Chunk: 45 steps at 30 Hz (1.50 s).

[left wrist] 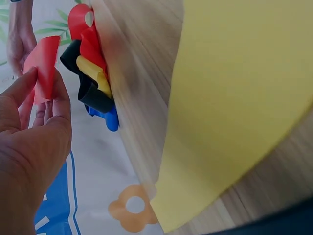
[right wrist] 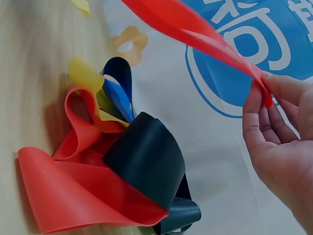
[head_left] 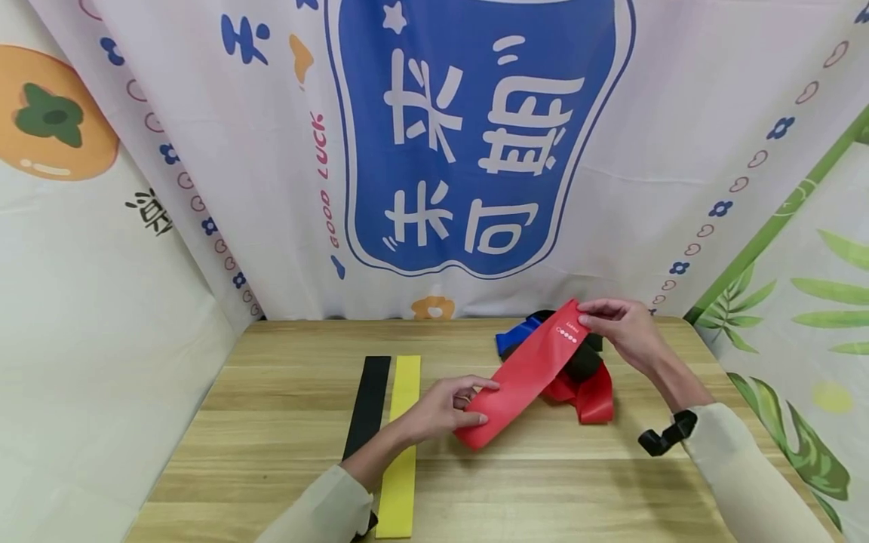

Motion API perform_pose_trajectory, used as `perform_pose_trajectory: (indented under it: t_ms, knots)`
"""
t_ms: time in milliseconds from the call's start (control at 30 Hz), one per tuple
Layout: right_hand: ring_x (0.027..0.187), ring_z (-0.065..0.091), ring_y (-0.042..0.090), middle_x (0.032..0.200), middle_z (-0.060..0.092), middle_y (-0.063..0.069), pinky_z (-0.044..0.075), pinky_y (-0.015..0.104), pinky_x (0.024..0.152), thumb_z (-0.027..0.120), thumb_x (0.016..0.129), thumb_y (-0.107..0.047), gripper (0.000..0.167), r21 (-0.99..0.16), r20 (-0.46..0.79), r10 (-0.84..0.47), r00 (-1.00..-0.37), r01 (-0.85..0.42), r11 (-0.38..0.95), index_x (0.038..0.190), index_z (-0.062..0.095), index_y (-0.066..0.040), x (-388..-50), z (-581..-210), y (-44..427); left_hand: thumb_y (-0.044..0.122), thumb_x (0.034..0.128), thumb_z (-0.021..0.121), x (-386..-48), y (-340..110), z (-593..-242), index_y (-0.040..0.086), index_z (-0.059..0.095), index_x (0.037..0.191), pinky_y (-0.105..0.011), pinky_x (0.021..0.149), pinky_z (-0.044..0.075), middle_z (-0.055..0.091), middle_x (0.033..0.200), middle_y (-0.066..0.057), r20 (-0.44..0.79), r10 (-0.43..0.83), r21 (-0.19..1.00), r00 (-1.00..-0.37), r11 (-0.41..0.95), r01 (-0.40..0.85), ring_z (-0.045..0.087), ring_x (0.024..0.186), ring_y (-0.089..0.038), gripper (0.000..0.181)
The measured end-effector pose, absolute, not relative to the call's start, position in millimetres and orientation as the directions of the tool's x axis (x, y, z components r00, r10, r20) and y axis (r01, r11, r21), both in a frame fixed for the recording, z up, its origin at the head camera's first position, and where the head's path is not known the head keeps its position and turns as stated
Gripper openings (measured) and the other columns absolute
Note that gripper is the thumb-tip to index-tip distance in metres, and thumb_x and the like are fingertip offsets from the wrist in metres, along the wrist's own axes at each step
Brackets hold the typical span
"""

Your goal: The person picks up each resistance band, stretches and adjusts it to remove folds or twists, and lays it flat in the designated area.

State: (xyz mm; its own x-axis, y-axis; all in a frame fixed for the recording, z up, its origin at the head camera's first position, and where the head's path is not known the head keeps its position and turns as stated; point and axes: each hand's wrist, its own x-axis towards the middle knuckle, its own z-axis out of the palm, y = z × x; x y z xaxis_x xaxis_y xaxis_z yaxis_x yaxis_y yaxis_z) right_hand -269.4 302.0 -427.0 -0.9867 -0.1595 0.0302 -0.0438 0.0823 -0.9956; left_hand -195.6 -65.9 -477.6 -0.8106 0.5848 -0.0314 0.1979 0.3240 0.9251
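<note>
Pinches a red band [head_left: 521, 377] at both ends in the head view, thumb against fingers: lower end in the left hand [head_left: 444, 411], upper end in the right hand [head_left: 627, 329], probably to keep it drawn straight, with white print [head_left: 569, 333] in sight. Shows on the table [head_left: 224, 437] a black band [head_left: 369, 400] and a yellow band [head_left: 406, 385] laid flat side by side, well apart from a jumbled pile [head_left: 582, 363], perhaps to avoid tangling.

In the left wrist view, grips the red band between thumb and fingers of the left hand, clear of the table, apparently without crushing it. Gives the yellow band most of the foreground, with the pile in red, black, yellow and blue farther off.

In the right wrist view, pinches only the tip of the red band with the right hand, likely to leave its length free above the loosely curled pile. Cannot see the left hand here.
</note>
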Motion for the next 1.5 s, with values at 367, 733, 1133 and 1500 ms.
perform_pose_trajectory:
  t_ms: [367,733,1133,1500]
  knots:
    - [0.094,0.07,0.015,0.105,0.075,-0.004,0.063,0.034,0.09,0.081,0.095,-0.012,0.03,-0.982,0.044,-0.147,-0.988,-0.07,0.173,0.121,0.073,0.002,-274,-441,295,0.006,0.0938,0.081,-178,-79,-473,0.017,0.08,0.12,-0.024,0.082,0.061,0.075,0.11,0.0,-0.061,0.643,0.934,-0.764,0.307,0.183,0.07,0.09,-0.011,0.028]
    - [0.093,0.071,0.016,0.104,0.074,-0.003,0.063,0.036,0.09,0.079,0.098,-0.017,0.038,-0.973,0.034,-0.105,-0.994,-0.057,0.226,0.125,0.069,0.008,-277,-450,281,0.007,0.0964,0.078,-164,-94,-475,0.014,0.079,0.118,-0.021,0.072,0.057,0.072,0.097,-0.003,-0.039,0.608,0.947,-0.793,0.274,0.164,0.066,0.081,-0.013,0.022]
    - [0.102,0.066,0.02,0.116,0.072,0.005,0.061,0.042,0.097,0.078,0.099,-0.019,0.04,-0.974,0.018,-0.113,-0.993,-0.043,0.223,0.129,0.071,0.005,-284,-450,259,0.007,0.0952,0.079,-155,-102,-480,0.016,0.079,0.115,-0.021,0.078,0.058,0.074,0.096,0.005,-0.111,0.638,0.927,-0.762,0.342,0.151,0.068,0.083,-0.008,0.022]
    - [0.105,0.066,0.023,0.125,0.07,0.015,0.062,0.029,0.088,0.079,0.097,-0.014,0.04,-0.978,-0.019,-0.175,-0.984,-0.018,0.209,0.133,0.07,0.003,-290,-451,232,0.007,0.0945,0.08,-143,-110,-480,0.015,0.079,0.113,-0.019,0.077,0.057,0.072,0.091,0.003,-0.171,0.628,0.927,-0.759,0.363,0.092,0.067,0.08,-0.009,0.021]
